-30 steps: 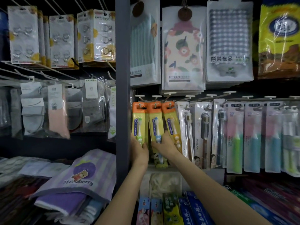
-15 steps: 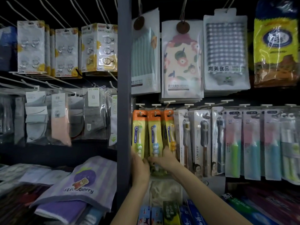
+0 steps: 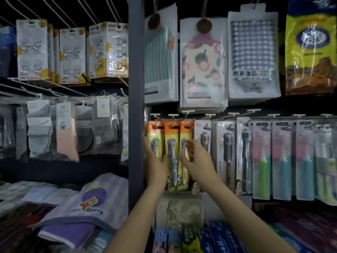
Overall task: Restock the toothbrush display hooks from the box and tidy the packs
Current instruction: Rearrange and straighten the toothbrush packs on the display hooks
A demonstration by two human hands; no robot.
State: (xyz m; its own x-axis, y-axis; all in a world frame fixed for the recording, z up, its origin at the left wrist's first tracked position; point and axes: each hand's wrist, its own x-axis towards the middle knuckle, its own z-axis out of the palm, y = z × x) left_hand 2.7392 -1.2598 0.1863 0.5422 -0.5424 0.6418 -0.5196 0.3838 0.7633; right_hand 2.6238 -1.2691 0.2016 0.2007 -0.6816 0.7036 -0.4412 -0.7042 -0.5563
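Three orange-topped yellow toothbrush packs hang side by side on white hooks (image 3: 173, 115) just right of the grey post: a left pack (image 3: 154, 136), a middle pack (image 3: 172, 143) and a right pack (image 3: 184, 132). My left hand (image 3: 156, 167) lies flat against the left pack, fingers straight up along its outer edge, thumb toward the middle pack. My right hand (image 3: 198, 161) reaches the right pack with spread fingers at its outer edge and the thumb on its front. No box is in view.
A grey upright post (image 3: 136, 106) stands left of the packs. White packs with dark toothbrushes (image 3: 226, 152) and pink and teal packs (image 3: 280, 161) hang to the right. Toothpaste boxes (image 3: 191, 238) lie below, a folded purple towel (image 3: 87, 207) lower left, bagged towels (image 3: 202, 61) above.
Both hands have slid up from the packs' lower ends to their middles. The right pack, earlier tilted, now hangs straight with the other two.
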